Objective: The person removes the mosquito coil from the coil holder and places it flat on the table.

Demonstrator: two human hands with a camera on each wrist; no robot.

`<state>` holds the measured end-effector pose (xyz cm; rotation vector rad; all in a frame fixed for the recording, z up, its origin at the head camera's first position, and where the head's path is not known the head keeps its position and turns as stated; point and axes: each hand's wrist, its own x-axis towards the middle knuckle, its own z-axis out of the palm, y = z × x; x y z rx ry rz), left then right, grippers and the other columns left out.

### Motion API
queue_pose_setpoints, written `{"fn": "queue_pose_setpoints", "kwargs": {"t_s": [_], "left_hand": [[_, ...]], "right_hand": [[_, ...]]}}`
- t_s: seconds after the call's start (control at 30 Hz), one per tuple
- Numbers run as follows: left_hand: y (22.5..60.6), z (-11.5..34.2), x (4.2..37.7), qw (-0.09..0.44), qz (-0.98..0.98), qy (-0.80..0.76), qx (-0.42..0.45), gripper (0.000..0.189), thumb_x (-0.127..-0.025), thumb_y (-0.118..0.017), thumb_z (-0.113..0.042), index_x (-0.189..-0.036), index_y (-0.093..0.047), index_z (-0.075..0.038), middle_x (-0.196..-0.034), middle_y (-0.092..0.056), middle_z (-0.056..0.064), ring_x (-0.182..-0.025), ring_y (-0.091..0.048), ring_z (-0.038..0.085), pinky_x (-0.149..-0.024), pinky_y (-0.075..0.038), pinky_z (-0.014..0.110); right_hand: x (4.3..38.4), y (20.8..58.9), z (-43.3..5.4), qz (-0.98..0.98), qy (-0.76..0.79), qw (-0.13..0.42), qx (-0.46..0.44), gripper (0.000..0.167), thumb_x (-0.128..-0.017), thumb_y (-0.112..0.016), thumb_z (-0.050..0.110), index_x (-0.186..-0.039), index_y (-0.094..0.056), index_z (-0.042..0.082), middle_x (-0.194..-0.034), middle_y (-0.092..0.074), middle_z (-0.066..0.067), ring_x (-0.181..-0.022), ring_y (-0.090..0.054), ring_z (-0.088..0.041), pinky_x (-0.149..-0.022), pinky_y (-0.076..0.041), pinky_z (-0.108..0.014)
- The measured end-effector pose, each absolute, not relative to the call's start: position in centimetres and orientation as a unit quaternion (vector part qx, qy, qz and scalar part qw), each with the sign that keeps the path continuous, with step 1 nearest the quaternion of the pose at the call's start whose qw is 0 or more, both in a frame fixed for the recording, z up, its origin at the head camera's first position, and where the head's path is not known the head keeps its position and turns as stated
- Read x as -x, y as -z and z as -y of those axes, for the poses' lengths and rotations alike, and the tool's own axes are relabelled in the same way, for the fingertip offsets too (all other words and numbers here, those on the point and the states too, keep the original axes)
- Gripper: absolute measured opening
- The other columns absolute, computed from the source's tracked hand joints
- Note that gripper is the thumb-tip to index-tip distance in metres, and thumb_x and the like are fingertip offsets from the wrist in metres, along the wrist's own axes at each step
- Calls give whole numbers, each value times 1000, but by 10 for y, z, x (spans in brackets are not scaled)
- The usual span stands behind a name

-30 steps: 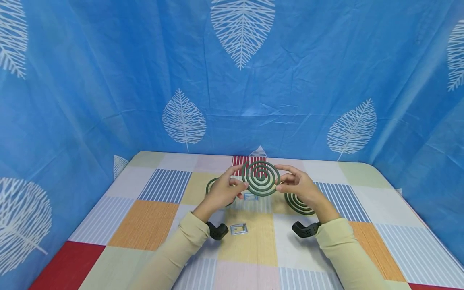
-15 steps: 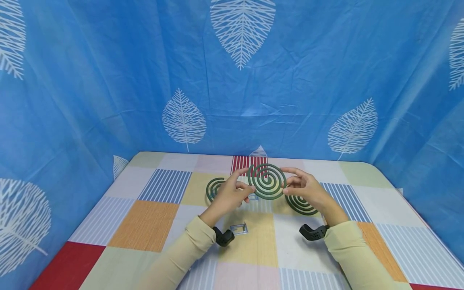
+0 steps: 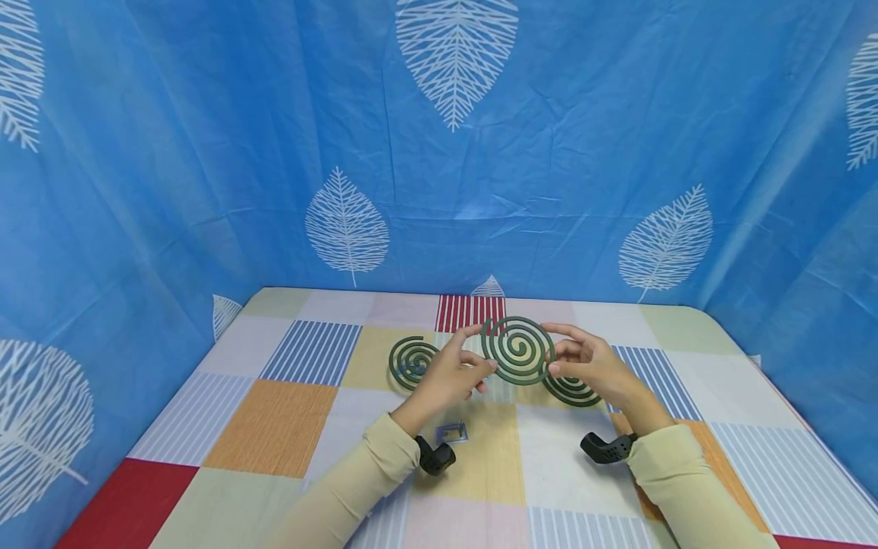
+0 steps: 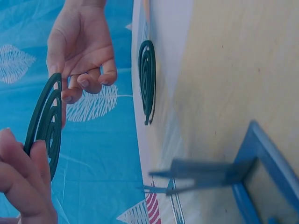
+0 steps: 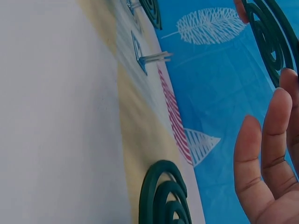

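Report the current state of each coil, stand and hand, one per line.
Held coil, off the table, unsupported except by both hands
Left coil, unheld, partly hidden, support beneath unclear
Right coil, unheld, low over the table, roughly level
Near metal stand, flat on the table, prongs up
Far metal stand, prongs up, mostly hidden in head view
Left hand, pinching the held coil's left edge
Right hand, pinching its right edge
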<state>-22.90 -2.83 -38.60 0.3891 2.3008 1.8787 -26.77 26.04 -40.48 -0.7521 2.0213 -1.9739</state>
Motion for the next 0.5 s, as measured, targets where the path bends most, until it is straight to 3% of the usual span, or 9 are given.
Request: {"fn": "queue_pose_setpoints", "kwargs": {"t_s": [0.17,0.4,0.5], "left_hand": [[387,20,226,79,-761,-632,-125,68,-104,-73,-14,-165,-41,-14,-101,-77,17,-66,-68,23,-53,-44,24],[390,10,224,81,-747,-647,-128,70,-104,-72,-12,-166,-39,-15,-97,-75,8,-63,-65,13,-54,-45,23],[391,6,223,83,-746,-648,-130,70,-105,-71,-13,-167,-38,-15,-103,-75,14,-63,-66,15,-55,-46,25]], "right_hand": [[265,406,-266,-675,683,116,254,59,-99,-66,-12,-152,-57,13,-103,-73,2,-93,-70,-11,-85,-61,-26],[265,408,-276,-662,691,116,267,61,-100,-63,-14,-146,-63,26,-105,-73,1,-93,-70,-10,-85,-61,-25],[266,410,-281,-654,695,119,273,63,-100,-62,-15,-147,-63,27,-106,-73,1,-93,-71,-9,-85,-61,-26]]}}
